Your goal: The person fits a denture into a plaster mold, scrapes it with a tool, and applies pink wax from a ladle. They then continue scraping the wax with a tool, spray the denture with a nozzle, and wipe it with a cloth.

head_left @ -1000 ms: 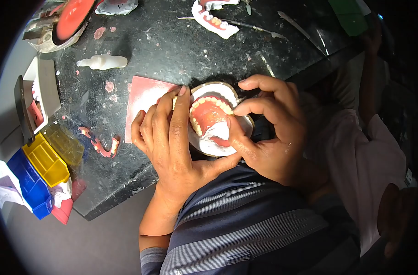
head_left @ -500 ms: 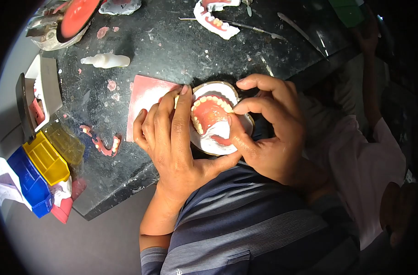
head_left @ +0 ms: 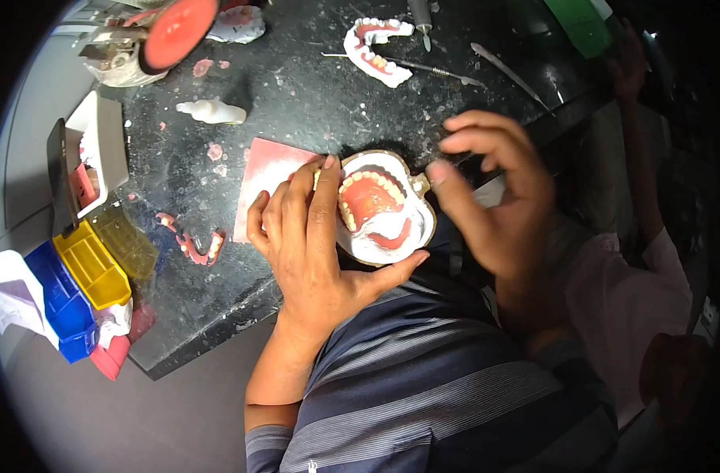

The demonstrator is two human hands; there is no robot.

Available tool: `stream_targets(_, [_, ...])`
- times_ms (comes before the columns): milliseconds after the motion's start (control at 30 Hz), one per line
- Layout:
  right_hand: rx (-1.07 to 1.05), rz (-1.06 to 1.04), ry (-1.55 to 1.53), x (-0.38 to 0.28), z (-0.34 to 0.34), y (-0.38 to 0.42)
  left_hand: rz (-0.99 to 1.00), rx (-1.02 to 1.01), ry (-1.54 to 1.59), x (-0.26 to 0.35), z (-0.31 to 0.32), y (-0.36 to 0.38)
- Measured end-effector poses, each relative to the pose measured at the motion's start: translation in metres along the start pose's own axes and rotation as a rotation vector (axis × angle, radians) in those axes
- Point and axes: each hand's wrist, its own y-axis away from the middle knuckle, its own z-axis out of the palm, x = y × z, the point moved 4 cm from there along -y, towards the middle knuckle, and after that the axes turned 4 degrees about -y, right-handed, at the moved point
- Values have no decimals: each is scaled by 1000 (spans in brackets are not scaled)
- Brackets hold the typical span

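A round plaster dental cast (head_left: 384, 246) carries a pink wax denture base (head_left: 365, 197) with a curved row of cream teeth. My left hand (head_left: 309, 244) grips the cast from its left side, thumb along the lower edge and fingers over the left rim. To the right, my right hand (head_left: 494, 185) is off the cast, its fingers apart and blurred, nothing visible between them. A pink wax sheet (head_left: 273, 169) lies partly under my left fingers.
A second cast (head_left: 360, 51), a thin tool (head_left: 435, 71), a knife (head_left: 510, 75) and a white bottle (head_left: 212, 111) lie on the black table (head_left: 297, 102). Partial denture pieces (head_left: 194, 251) and a yellow tray (head_left: 92, 264) are left. Another person (head_left: 612, 292) is at right.
My right hand has let go of the teeth and moved right, away from the cast. My left hand still holds the cast. The view has shifted slightly.
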Motion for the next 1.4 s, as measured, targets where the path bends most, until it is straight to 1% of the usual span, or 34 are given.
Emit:
stream_targets(33, [32, 29, 5, 5, -7, -3, -7, -13, -5, -1, 0, 1])
stream_targets(67, [37, 20, 2, 9, -12, -5, -9, -14, 3, 0, 0, 0])
stream_targets(133, [49, -8, 92, 14, -18, -6, -6, -6, 4, 0, -1, 0])
stream_targets(167, [54, -13, 94, 12, -18, -4, -5, -7, 11, 1, -1, 1])
stream_targets(233, [-11, -8, 20, 11, -14, 1, -5, 1, 15, 1, 1, 2])
stream_targets(300, [1, -32, 26, 13, -18, 1, -5, 13, 16, 0, 1, 2])
stream_targets(367, [79, 33, 43, 21, -30, -2, -13, -3, 22, 1, 0, 2])
stream_targets(467, [111, -26, 56, 35, -49, -12, -17, 15, 21, 1, -2, 2])
stream_targets(567, [128, -70, 78, 31, -58, -22, -30, 26, 13, 2, -4, 2])
stream_targets(633, [93, -59, 77, 20, -53, -29, -30, 40, 13, 2, -7, 1])
stream_targets(700, [78, -105, 44, 8, -45, -34, -43, 48, -20, 2, -9, 4])
stream_targets(800, [-23, -157, 53, -5, -31, -40, -72, 78, -86, 3, -17, 7])
stream_targets(1100, [-93, -234, 8, -25, -14, -42, -119, 240, -209, -20, -30, 20])
stream_targets(1167, [-93, -220, -10, -24, -15, -37, -135, 230, -193, -27, -31, 21])
stream_targets(1233, [-91, -217, -28, -13, -15, -30, -119, 168, -155, -27, -31, 21])
stream_targets(1300, [-14, -73, -149, 0, -17, -24, -101, 156, -147, -28, -28, 22])
stream_targets(1333, [-62, -53, -162, 5, -19, -21, -99, 160, -163, -28, -25, 24])
stream_targets(1367, [-42, -45, -154, 10, -25, -19, -90, 162, -173, -28, -22, 25])
stream_targets(1400, [-203, 26, -633, 17, -25, -18, -92, 193, -166, -28, -22, 25])
